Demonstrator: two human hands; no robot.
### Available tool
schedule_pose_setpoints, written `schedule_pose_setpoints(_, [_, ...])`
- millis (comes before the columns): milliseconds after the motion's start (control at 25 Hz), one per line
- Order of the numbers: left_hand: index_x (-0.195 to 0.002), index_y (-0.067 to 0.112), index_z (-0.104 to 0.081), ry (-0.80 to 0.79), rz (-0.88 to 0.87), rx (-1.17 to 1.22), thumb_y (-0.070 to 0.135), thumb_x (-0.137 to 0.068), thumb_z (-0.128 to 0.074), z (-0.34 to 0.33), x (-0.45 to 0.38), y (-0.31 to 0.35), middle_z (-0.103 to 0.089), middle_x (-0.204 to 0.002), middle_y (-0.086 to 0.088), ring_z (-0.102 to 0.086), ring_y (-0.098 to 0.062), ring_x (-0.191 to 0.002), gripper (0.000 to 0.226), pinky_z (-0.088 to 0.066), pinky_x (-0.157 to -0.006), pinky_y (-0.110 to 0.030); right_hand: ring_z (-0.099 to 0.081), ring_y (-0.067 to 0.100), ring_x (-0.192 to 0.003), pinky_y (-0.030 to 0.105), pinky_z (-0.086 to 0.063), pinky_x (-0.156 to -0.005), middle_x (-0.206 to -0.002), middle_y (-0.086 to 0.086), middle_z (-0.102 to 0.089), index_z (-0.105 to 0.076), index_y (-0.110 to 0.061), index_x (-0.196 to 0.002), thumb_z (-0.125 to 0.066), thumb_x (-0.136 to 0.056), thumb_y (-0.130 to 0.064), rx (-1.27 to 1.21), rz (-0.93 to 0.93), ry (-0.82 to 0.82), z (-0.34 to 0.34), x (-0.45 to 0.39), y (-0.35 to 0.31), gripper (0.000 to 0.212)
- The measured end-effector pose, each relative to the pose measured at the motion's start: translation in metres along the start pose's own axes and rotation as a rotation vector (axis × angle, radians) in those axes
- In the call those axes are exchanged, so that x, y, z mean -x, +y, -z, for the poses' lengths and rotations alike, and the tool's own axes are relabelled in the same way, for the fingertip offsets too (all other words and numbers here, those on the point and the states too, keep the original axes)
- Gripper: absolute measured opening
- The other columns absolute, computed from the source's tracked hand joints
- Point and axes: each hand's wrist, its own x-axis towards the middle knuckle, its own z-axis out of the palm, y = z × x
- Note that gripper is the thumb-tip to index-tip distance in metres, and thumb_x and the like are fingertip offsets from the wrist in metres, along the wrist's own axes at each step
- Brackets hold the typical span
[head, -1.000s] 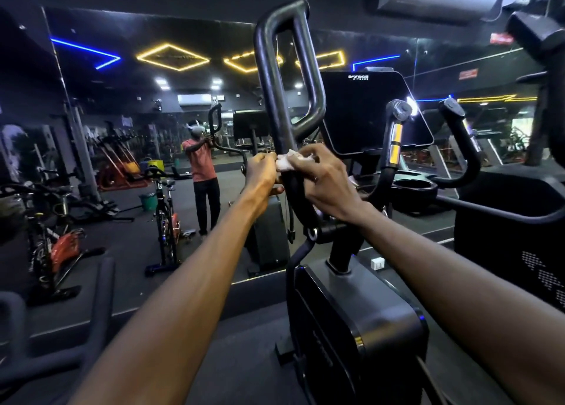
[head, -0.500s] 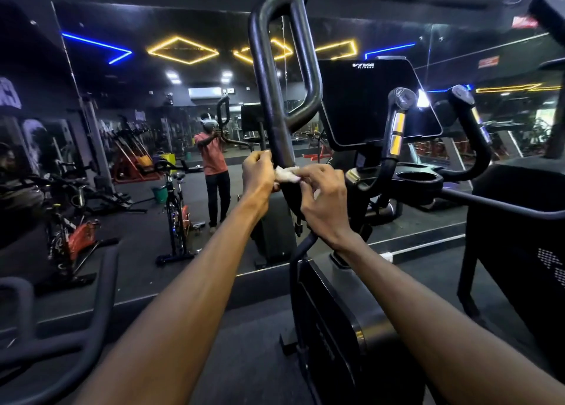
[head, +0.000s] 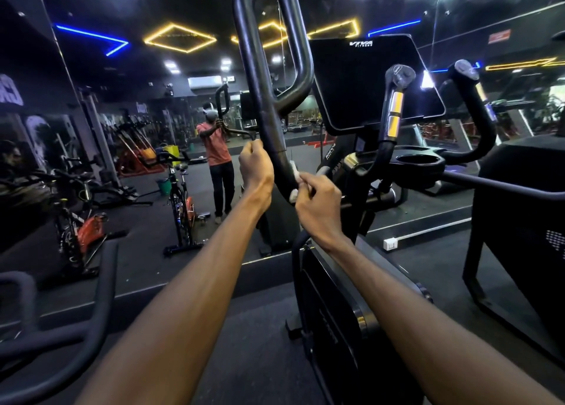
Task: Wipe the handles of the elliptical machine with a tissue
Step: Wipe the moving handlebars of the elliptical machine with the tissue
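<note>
head cam: r hand [head: 318, 204] pinches tissue [head: 293, 175] vs handle [head: 269, 120]; l hand [head: 255, 167] grips handle just above

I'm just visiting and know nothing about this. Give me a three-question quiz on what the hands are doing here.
1. True or false: the right hand presses a white tissue against the tall handle.
2. What does the left hand hold? A) the handle B) the console C) the cup holder
3. Fill in: the tissue lies on the handle's ____ part, upper or lower.

Key: 1 true; 2 A; 3 lower
</note>
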Motion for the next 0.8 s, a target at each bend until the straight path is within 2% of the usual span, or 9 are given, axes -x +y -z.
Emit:
schedule_pose_setpoints(80, [-0.073, 0.017, -0.054, -0.008, 0.007, 0.036, 0.038, -0.084, -0.036, -0.002, 0.001, -0.004, -0.058, -0.074, -0.007, -0.055, -0.024, -0.072, 0.03, -0.048, -0.068, -0.041, -0.063, 0.026, -0.102, 0.029, -0.046, -0.091, -0.104, 0.013, -0.068, -0.069, -0.01, -0.121, -0.052, -0.093, -0.006, 0.037, -0.075, -0.059, 0.004, 0.007, 0.015, 0.033])
schedule_pose_setpoints(160, [-0.07, 0.019, -0.057, 0.0, 0.007, 0.079, 0.043, -0.086, -0.036, -0.005, 0.004, -0.004, -0.06, -0.072, -0.006, -0.057, -0.023, -0.069, 0.037, -0.049, -0.069, -0.04, -0.063, 0.022, -0.098, 0.029, -0.047, -0.089, -0.102, 0.011, -0.068, -0.066, -0.011, -0.126, -0.051, -0.093, -0.004, -0.026, -0.015, -0.054, 0.002, 0.004, 0.009, 0.037])
schedule_pose_setpoints(240, [-0.062, 0.022, -0.063, -0.01, 0.011, 0.154, 0.038, -0.098, -0.037, -0.008, 0.005, -0.007, -0.062, -0.063, 0.002, -0.059, -0.016, -0.061, 0.047, -0.05, -0.069, -0.036, -0.061, 0.018, -0.091, 0.027, -0.047, -0.084, -0.098, 0.009, -0.067, -0.065, -0.009, -0.127, -0.05, -0.093, -0.005, -0.054, 0.088, -0.043, -0.004, 0.001, 0.002, 0.037])
schedule_pose_setpoints(320, [-0.06, 0.023, -0.066, -0.042, 0.021, 0.222, 0.034, -0.103, -0.037, -0.01, 0.003, -0.016, -0.064, -0.061, 0.003, -0.06, -0.015, -0.06, 0.053, -0.05, -0.069, -0.033, -0.061, 0.024, -0.092, 0.034, -0.048, -0.084, -0.097, 0.011, -0.065, -0.068, -0.01, -0.122, -0.046, -0.091, -0.008, 0.032, 0.094, -0.077, -0.007, -0.001, 0.018, 0.038])
schedule_pose_setpoints(440, [-0.074, 0.018, -0.065, -0.134, 0.047, 0.29, 0.046, -0.101, -0.038, -0.007, -0.001, -0.029, -0.064, -0.071, -0.004, -0.059, -0.018, -0.067, 0.048, -0.048, -0.07, -0.033, -0.06, 0.029, -0.099, 0.041, -0.048, -0.087, -0.099, 0.011, -0.061, -0.066, -0.019, -0.126, -0.045, -0.089, -0.005, 0.181, -0.097, -0.198, 0.0, -0.008, 0.054, 0.045])
schedule_pose_setpoints(480, [-0.076, 0.017, -0.065, -0.177, 0.056, 0.302, 0.05, -0.1, -0.038, -0.005, -0.003, -0.033, -0.063, -0.071, -0.004, -0.057, -0.017, -0.066, 0.049, -0.047, -0.067, -0.032, -0.06, 0.028, -0.097, 0.041, -0.049, -0.087, -0.097, 0.01, -0.061, -0.066, -0.021, -0.127, -0.046, -0.089, -0.003, 0.173, -0.099, -0.202, 0.0, -0.008, 0.058, 0.046])
schedule_pose_setpoints(640, [-0.071, 0.017, -0.067, -0.294, 0.11, 0.408, 0.05, -0.096, -0.043, -0.001, -0.014, -0.044, -0.06, -0.068, -0.002, -0.054, -0.013, -0.058, 0.048, -0.042, -0.057, -0.027, -0.058, 0.026, -0.084, 0.035, -0.046, -0.073, -0.084, 0.003, -0.055, -0.071, -0.014, -0.118, -0.044, -0.087, -0.008, 0.116, 0.137, -0.134, -0.006, -0.003, 0.055, 0.041])
schedule_pose_setpoints(720, [-0.075, 0.013, -0.064, -0.316, 0.14, 0.439, 0.046, -0.094, -0.043, -0.003, -0.018, -0.048, -0.059, -0.068, -0.002, -0.053, -0.014, -0.058, 0.043, -0.042, -0.056, -0.027, -0.06, 0.03, -0.087, 0.038, -0.048, -0.074, -0.089, 0.006, -0.055, -0.068, -0.019, -0.124, -0.046, -0.088, -0.011, 0.198, 0.092, -0.199, -0.007, -0.012, 0.071, 0.043])
schedule_pose_setpoints(800, [-0.079, 0.01, -0.062, -0.333, 0.167, 0.456, 0.042, -0.092, -0.043, -0.007, -0.022, -0.052, -0.06, -0.067, -0.003, -0.054, -0.015, -0.058, 0.04, -0.044, -0.056, -0.027, -0.061, 0.034, -0.092, 0.041, -0.048, -0.076, -0.095, 0.007, -0.058, -0.059, -0.032, -0.133, -0.053, -0.091, -0.017, 0.307, -0.011, -0.264, -0.005, -0.024, 0.086, 0.045])
